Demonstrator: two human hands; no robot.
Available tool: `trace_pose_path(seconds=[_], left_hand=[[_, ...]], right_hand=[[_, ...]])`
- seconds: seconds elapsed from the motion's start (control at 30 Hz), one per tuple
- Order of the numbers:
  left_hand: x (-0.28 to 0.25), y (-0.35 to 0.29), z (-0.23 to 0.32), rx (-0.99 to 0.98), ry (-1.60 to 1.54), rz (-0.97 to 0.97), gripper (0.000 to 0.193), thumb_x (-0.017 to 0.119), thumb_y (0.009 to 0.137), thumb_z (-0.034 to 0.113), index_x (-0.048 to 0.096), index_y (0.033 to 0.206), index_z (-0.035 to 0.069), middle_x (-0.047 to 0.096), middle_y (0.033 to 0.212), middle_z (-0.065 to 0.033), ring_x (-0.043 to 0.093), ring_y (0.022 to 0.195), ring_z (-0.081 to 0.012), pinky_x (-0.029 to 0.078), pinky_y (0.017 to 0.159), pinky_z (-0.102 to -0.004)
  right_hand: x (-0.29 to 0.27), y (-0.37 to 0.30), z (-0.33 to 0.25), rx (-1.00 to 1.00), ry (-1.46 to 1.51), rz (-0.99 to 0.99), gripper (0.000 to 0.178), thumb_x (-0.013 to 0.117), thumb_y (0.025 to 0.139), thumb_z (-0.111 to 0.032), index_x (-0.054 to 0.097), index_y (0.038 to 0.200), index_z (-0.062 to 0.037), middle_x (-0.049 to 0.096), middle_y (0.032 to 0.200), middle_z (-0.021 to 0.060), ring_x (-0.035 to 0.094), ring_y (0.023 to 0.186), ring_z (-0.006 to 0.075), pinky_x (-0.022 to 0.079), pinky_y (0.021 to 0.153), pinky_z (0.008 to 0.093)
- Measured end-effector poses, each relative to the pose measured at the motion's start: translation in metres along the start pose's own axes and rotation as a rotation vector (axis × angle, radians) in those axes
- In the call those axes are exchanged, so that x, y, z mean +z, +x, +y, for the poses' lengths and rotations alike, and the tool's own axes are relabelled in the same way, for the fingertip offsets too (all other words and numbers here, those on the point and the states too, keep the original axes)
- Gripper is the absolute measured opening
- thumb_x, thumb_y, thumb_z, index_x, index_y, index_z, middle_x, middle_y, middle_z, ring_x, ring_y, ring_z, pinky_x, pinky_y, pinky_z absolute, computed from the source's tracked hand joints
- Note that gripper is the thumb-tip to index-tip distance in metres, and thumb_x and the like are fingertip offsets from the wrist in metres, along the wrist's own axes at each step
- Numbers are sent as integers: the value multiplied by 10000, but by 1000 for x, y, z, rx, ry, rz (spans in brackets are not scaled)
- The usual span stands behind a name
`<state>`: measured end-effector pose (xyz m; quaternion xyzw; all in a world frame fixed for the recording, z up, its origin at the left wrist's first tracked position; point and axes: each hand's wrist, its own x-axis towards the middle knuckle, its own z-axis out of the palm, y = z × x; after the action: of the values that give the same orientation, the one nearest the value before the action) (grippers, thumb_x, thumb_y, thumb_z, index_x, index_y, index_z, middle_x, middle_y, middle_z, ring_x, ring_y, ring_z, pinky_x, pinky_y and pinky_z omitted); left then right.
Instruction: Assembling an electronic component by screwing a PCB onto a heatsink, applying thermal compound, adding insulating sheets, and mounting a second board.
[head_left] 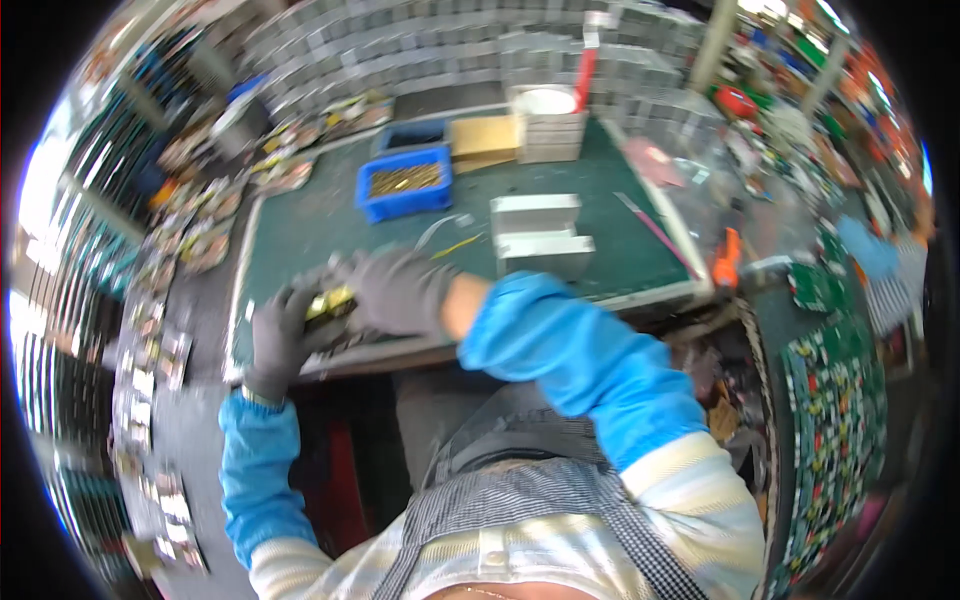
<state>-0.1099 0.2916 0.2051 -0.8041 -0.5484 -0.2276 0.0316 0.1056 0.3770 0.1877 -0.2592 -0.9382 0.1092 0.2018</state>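
Observation:
At the near left edge of the green work mat [330,222], both my hands wear grey gloves and blue sleeve covers. My left hand [277,340] grips the left side of a small circuit board [332,303] with yellowish parts, blurred by motion. From the right, my right hand [405,290] reaches over the same board; its fingers are smeared and partly hidden, so their hold is unclear. Beyond them stands a blue bin [405,205] full of small brass-coloured pieces. A white open box-like holder [540,230] sits right of my right hand, and a yellow strip [457,246] lies between.
Behind the blue bin are a darker bin [412,136], a cardboard piece [485,135] and a white box [549,135]. An orange-handled tool [727,258] lies at the right. Circuit boards line the left belt [200,310] and a right stack [835,400]. Another person [890,265] is far right.

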Motion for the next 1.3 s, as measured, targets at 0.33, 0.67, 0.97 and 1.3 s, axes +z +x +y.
trace_pose_path(seconds=[0.33, 0.67, 0.97, 1.3], left_hand=[[-105, 25, 89, 137, 55, 83, 504, 867, 754, 421, 714, 1048, 41, 699, 929, -154, 708, 789, -357, 563, 679, -419], [-94, 102, 156, -40, -751, -278, 650, 885, 798, 442, 699, 1170, -58, 727, 1005, -99, 675, 856, -148, 553, 739, -308], [-25, 176, 165, -15, -878, -327, 488, 697, 968, 432, 671, 1202, 4, 690, 967, -69, 627, 789, -112, 513, 709, -259], [12, 188, 159, -554, -1175, -543, 459, 585, 1039, 509, 675, 1032, 60, 688, 832, -55, 551, 559, -67, 440, 495, -193]], right_hand=[[-138, -66, 0, -532, 27, 386, 248, 714, 837, -62, 701, 1085, -63, 697, 967, 89, 693, 773, 294, 581, 658, 373], [-232, -189, 28, -310, -42, 262, 374, 735, 789, -72, 717, 1163, -84, 661, 1028, 120, 669, 900, 351, 561, 766, 408], [-225, -233, 72, 204, 747, 428, 347, 758, 919, -200, 701, 1201, -5, 652, 1024, 41, 623, 933, 134, 513, 831, 310], [-217, -195, 112, 710, 1166, 579, 326, 641, 1009, -336, 716, 1129, -41, 714, 1011, 26, 666, 877, 74, 530, 743, 245]])
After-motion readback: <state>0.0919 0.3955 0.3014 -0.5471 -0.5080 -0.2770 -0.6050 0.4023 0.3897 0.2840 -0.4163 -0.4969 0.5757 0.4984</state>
